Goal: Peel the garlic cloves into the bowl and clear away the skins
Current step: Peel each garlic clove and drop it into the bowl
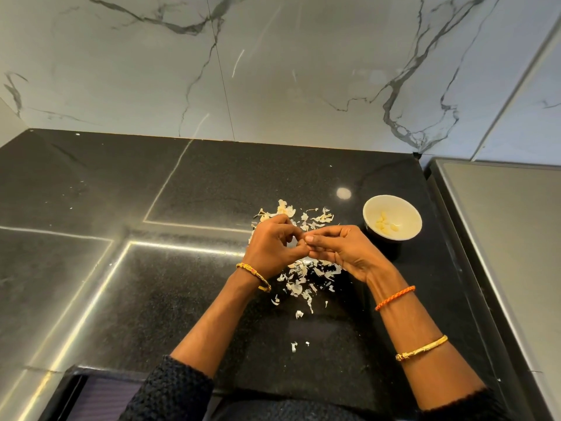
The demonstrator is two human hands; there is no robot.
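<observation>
garlic clove [300, 243], barely visible, sits pinched between the fingertips of both hands above the counter; only a pale sliver of it shows where the two thumbs meet. left hand [271, 246] has its fingers curled in around the clove, thumb pressed toward the right. right hand [340, 249] pinches from the other side, thumb on top and fingers bent beneath. skins [299, 276] lie scattered on the black counter [182, 299] directly under and around the hands, with a second loose heap just beyond the knuckles and a few stray flakes nearer the person. bowl [408, 221], white inside, stands to the right of the hands, close to the right hand but apart from it, and holds several peeled cloves [385, 226] at its bottom. marble wall [273, 71] rises behind the counter. gold bangle [253, 276] circles the left wrist; orange cord [394, 297] the right.
</observation>
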